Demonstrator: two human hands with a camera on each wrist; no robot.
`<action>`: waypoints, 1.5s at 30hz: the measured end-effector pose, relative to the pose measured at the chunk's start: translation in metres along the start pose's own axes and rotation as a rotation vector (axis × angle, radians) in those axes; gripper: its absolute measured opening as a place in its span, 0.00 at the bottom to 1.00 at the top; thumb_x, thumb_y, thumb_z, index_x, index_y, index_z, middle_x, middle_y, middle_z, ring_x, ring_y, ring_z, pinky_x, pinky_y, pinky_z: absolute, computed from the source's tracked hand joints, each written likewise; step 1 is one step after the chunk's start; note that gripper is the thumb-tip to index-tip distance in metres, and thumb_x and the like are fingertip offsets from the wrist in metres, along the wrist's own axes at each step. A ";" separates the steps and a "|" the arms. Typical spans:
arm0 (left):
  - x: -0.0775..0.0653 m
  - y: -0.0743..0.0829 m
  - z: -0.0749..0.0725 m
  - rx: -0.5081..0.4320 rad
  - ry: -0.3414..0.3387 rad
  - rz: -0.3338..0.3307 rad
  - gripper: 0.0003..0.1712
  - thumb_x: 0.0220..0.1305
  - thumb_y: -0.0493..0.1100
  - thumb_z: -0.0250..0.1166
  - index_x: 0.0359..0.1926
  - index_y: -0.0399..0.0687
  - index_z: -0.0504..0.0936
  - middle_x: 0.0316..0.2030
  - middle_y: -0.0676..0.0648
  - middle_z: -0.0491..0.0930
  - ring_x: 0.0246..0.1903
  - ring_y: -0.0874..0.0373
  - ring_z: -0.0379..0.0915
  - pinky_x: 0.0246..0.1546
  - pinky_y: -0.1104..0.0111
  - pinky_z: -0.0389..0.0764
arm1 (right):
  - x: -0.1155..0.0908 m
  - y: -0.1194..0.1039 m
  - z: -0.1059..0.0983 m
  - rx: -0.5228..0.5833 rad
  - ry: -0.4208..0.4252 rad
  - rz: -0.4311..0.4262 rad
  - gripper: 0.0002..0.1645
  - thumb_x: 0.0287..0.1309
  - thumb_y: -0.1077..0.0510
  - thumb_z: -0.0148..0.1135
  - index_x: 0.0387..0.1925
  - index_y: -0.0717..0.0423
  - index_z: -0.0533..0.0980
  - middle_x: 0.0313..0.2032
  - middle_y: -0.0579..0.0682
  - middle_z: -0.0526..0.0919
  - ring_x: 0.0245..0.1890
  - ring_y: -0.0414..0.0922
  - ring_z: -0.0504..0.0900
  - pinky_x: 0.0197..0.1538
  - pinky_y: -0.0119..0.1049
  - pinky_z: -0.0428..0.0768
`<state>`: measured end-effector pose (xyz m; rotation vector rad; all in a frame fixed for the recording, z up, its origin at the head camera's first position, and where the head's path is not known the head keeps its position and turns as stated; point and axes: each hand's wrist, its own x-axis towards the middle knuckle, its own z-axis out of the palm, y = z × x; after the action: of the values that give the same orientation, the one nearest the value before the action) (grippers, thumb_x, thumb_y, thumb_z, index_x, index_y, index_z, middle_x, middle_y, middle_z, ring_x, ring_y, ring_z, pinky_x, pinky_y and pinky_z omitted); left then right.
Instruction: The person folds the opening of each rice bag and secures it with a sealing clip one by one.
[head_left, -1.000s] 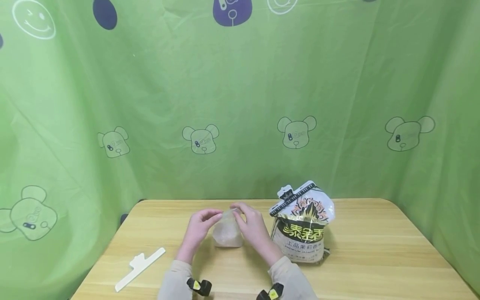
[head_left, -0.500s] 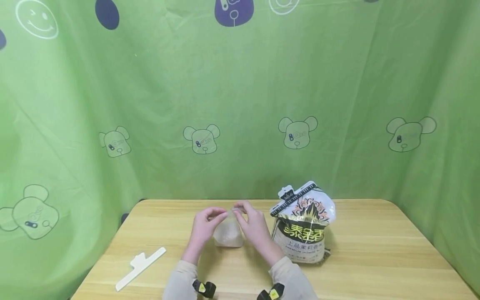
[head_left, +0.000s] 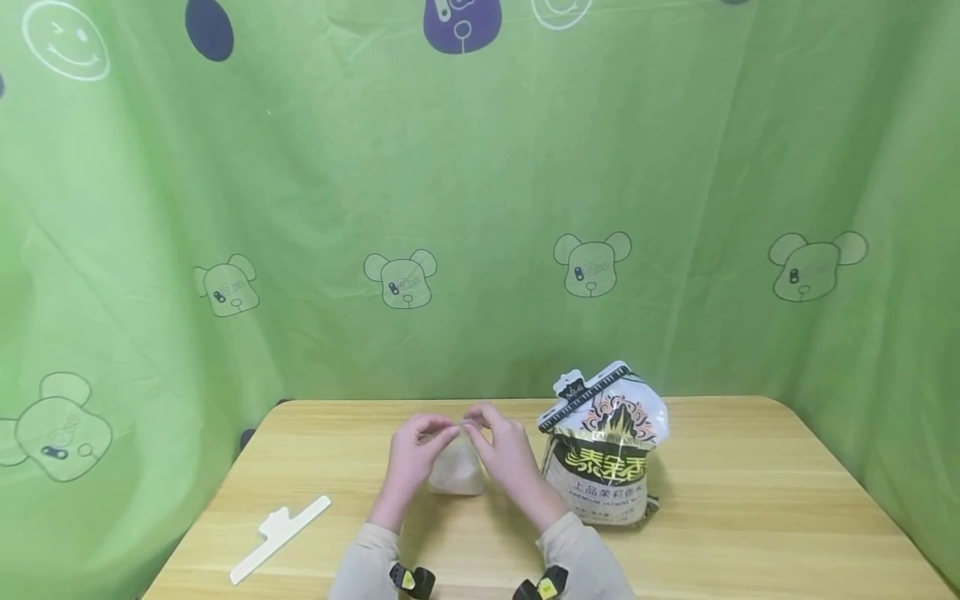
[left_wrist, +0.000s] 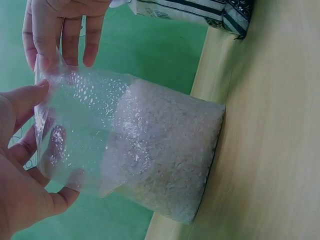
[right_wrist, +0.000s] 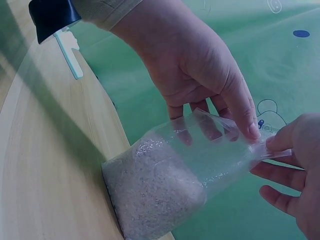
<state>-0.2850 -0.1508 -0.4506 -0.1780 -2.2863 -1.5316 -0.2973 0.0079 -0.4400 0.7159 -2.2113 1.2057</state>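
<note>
A clear plastic bag of white rice (head_left: 456, 473) stands on the wooden table between both hands. Its lower part is packed with grains, and the upper part is bare film with a few grains clinging inside, as the left wrist view shows. My left hand (head_left: 411, 457) pinches the bag's top edge between thumb and fingers, some fingers lying behind the film. From the other side my right hand (head_left: 508, 454) pinches the same top edge. In the right wrist view, the left thumb (right_wrist: 245, 117) and right thumb (right_wrist: 282, 137) are close together at the gathered mouth.
Right of the hands stands a large jasmine rice sack (head_left: 603, 483), its folded top held by a black-and-white sealing clip (head_left: 585, 396). A white sealing clip (head_left: 279, 537) lies at the table's left. A green curtain (head_left: 480, 183) hangs behind the table.
My left hand has shifted slightly right, toward my right hand, so the fingertips are closer together at the bag's top. The bag's base, sack and loose clip have stayed put.
</note>
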 end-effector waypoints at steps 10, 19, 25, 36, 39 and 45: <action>0.001 -0.002 -0.003 -0.007 -0.009 -0.007 0.11 0.56 0.47 0.71 0.39 0.47 0.86 0.39 0.47 0.85 0.43 0.56 0.79 0.53 0.57 0.79 | 0.001 -0.001 0.000 -0.027 -0.012 -0.002 0.08 0.58 0.61 0.66 0.40 0.55 0.78 0.36 0.52 0.88 0.40 0.48 0.87 0.47 0.44 0.85; -0.003 0.013 -0.012 0.014 -0.043 -0.042 0.08 0.57 0.39 0.70 0.38 0.41 0.86 0.38 0.43 0.86 0.40 0.56 0.79 0.50 0.59 0.80 | -0.001 0.001 0.001 -0.045 0.007 -0.017 0.08 0.57 0.62 0.66 0.39 0.55 0.78 0.36 0.51 0.89 0.38 0.48 0.87 0.46 0.43 0.85; -0.006 0.023 -0.019 0.005 -0.069 -0.053 0.08 0.58 0.37 0.69 0.38 0.39 0.85 0.38 0.41 0.85 0.39 0.59 0.78 0.49 0.61 0.80 | -0.001 0.002 0.001 -0.044 -0.005 -0.015 0.08 0.58 0.61 0.65 0.40 0.53 0.78 0.36 0.50 0.88 0.38 0.47 0.87 0.46 0.42 0.85; 0.004 -0.014 -0.015 -0.007 -0.088 0.008 0.10 0.61 0.44 0.67 0.40 0.44 0.86 0.39 0.45 0.85 0.42 0.57 0.80 0.48 0.66 0.82 | 0.001 0.000 -0.002 -0.019 -0.028 0.018 0.08 0.58 0.61 0.65 0.41 0.53 0.79 0.37 0.50 0.88 0.39 0.46 0.87 0.48 0.42 0.84; 0.004 -0.014 -0.017 -0.011 -0.106 -0.003 0.10 0.61 0.45 0.67 0.41 0.45 0.86 0.40 0.45 0.86 0.43 0.55 0.80 0.51 0.63 0.82 | 0.001 0.000 -0.002 -0.020 -0.032 0.014 0.08 0.59 0.60 0.65 0.41 0.54 0.79 0.37 0.51 0.88 0.39 0.47 0.87 0.48 0.43 0.85; 0.006 -0.017 -0.022 0.031 -0.102 -0.024 0.09 0.61 0.44 0.67 0.40 0.46 0.86 0.40 0.47 0.86 0.43 0.56 0.81 0.51 0.61 0.81 | 0.001 0.000 -0.002 -0.018 -0.028 0.014 0.08 0.59 0.60 0.65 0.40 0.54 0.79 0.37 0.51 0.88 0.40 0.47 0.87 0.48 0.43 0.84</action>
<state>-0.2902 -0.1784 -0.4561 -0.2265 -2.3982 -1.5299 -0.2978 0.0091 -0.4385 0.7152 -2.2505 1.1878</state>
